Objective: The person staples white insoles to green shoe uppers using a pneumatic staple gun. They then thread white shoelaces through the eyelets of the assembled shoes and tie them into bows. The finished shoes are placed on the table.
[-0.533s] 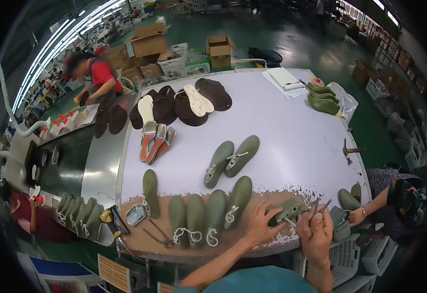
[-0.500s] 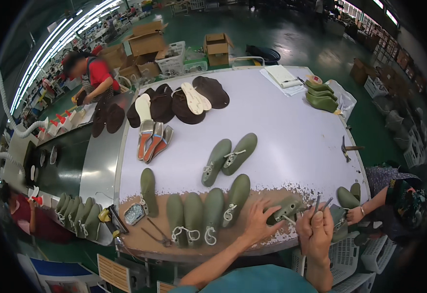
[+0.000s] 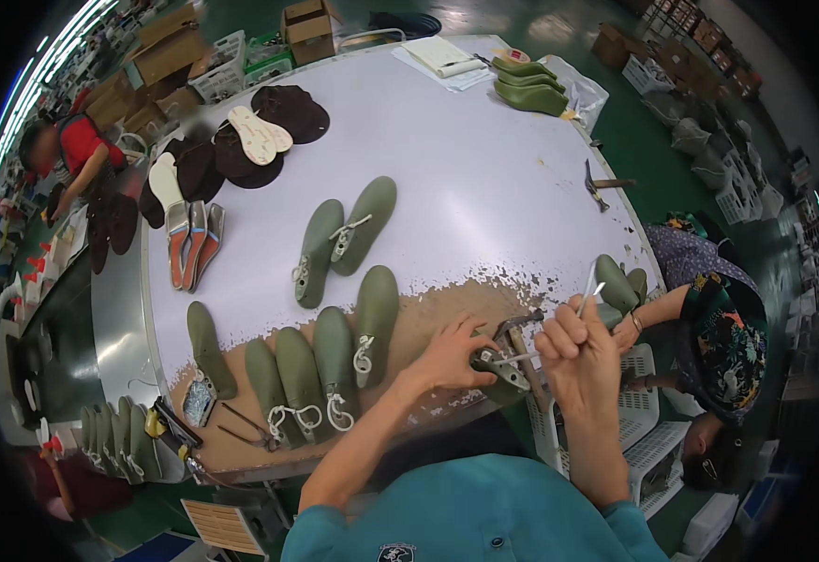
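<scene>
A green shoe last (image 3: 508, 375) lies at the table's near edge, its end with holes facing right. My left hand (image 3: 452, 359) is closed around it from the left. A pale cord (image 3: 522, 357) runs from that end to my right hand (image 3: 575, 361), which is closed on it. Something thin and silvery sticks up from the right fist; its kind cannot be made out. Right of the last, a hammer (image 3: 532, 366) with a wooden handle lies beside my right hand. Several green lasts (image 3: 333, 347) with white cord loops lie left of my left hand.
Two corded lasts (image 3: 366, 225) lie mid-table. Pincers (image 3: 252, 426) rest near the front left edge. A second hammer (image 3: 597, 184) lies at the right edge. Close on my right, another person's arm (image 3: 661, 311) reaches toward more lasts. White crates (image 3: 642, 398) stand below.
My view has shifted, with the table now further left. My right hand has risen away from the last, and the pale cord stretches between them. The left hand stays on the last.
</scene>
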Action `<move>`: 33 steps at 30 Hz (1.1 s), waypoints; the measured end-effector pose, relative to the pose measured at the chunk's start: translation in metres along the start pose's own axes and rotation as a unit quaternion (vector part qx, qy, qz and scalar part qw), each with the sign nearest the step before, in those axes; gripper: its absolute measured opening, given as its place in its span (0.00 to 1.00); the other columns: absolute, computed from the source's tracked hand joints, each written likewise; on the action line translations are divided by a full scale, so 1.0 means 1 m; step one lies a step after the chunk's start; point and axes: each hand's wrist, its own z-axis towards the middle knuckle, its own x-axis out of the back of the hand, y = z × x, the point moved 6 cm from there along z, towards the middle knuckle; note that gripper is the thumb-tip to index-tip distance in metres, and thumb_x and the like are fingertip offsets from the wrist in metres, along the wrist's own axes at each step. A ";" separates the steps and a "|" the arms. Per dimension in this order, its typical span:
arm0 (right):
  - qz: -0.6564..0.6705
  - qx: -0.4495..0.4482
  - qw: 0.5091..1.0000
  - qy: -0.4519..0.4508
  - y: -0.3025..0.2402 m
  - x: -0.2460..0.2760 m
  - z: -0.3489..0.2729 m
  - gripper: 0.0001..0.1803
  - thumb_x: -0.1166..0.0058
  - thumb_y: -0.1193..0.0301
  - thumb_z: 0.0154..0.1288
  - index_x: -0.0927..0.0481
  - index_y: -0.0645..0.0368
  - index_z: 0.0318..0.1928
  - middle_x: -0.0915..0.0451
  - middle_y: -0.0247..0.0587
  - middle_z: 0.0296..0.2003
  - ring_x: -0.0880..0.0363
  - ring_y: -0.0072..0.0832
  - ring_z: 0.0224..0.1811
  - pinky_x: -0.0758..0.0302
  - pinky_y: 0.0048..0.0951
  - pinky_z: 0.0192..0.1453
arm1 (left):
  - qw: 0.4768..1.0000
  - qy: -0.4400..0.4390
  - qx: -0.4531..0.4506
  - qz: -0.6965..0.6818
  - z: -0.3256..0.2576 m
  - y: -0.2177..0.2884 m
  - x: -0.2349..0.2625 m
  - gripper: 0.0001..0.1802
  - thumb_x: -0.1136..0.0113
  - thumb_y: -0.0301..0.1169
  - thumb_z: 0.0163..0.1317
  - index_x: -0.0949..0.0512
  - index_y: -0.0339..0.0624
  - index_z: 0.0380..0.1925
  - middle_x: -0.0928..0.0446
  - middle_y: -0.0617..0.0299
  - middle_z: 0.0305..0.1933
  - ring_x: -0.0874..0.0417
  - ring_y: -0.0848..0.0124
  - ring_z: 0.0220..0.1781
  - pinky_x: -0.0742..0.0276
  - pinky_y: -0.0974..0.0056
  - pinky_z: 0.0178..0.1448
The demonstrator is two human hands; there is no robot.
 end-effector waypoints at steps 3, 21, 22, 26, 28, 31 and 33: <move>-0.038 -0.029 0.998 0.037 0.030 0.034 0.006 0.15 0.58 0.59 0.88 0.28 0.56 0.44 0.35 0.26 0.27 0.37 0.19 0.28 0.35 0.25 0.40 | 0.988 0.143 0.024 0.048 -0.006 -0.027 -0.052 0.31 0.21 0.45 0.52 0.20 0.55 0.57 0.27 0.55 0.71 0.33 0.48 0.77 0.39 0.42 0.77; -0.756 0.090 0.643 -0.083 0.069 0.146 0.044 0.09 0.41 0.70 0.74 0.18 0.63 0.47 0.17 0.54 0.33 0.18 0.53 0.38 0.23 0.45 0.43 | 0.953 0.298 0.059 0.010 -0.037 -0.072 -0.051 0.29 0.17 0.38 0.49 0.23 0.38 0.45 0.15 0.51 0.50 0.15 0.49 0.53 0.21 0.47 0.60; -0.757 0.093 0.639 -0.100 0.070 0.149 0.047 0.09 0.40 0.70 0.73 0.18 0.63 0.47 0.17 0.53 0.33 0.17 0.51 0.35 0.23 0.43 0.41 | 0.952 0.303 0.051 0.013 -0.037 -0.072 -0.051 0.29 0.17 0.38 0.49 0.24 0.38 0.45 0.15 0.50 0.50 0.15 0.49 0.53 0.21 0.47 0.60; -0.780 0.063 0.606 -0.142 0.074 0.121 0.055 0.09 0.41 0.69 0.73 0.19 0.63 0.41 0.17 0.55 0.34 0.18 0.55 0.39 0.23 0.50 0.44 | 0.944 0.328 0.039 0.020 -0.042 -0.074 -0.051 0.29 0.17 0.36 0.48 0.23 0.37 0.45 0.15 0.50 0.50 0.16 0.47 0.55 0.21 0.46 0.62; -0.809 0.077 0.563 -0.147 0.080 0.122 0.060 0.09 0.40 0.69 0.72 0.19 0.64 0.39 0.16 0.55 0.33 0.17 0.55 0.38 0.23 0.50 0.43 | 0.938 0.341 0.044 0.027 -0.044 -0.074 -0.051 0.28 0.17 0.35 0.47 0.23 0.37 0.44 0.16 0.50 0.51 0.16 0.47 0.55 0.21 0.46 0.62; -0.831 0.022 0.528 -0.173 0.086 0.121 0.070 0.10 0.40 0.68 0.72 0.19 0.63 0.39 0.16 0.57 0.33 0.16 0.56 0.38 0.23 0.51 0.43 | 0.934 0.353 0.045 0.038 -0.045 -0.072 -0.050 0.28 0.16 0.34 0.46 0.22 0.38 0.44 0.16 0.51 0.51 0.16 0.47 0.55 0.21 0.46 0.61; -0.833 0.023 0.523 -0.178 0.088 0.122 0.074 0.10 0.40 0.68 0.72 0.20 0.63 0.38 0.16 0.57 0.32 0.16 0.57 0.37 0.23 0.52 0.42 | 0.932 0.356 0.053 0.038 -0.047 -0.073 -0.050 0.28 0.17 0.34 0.46 0.22 0.39 0.45 0.16 0.52 0.51 0.16 0.48 0.55 0.21 0.46 0.61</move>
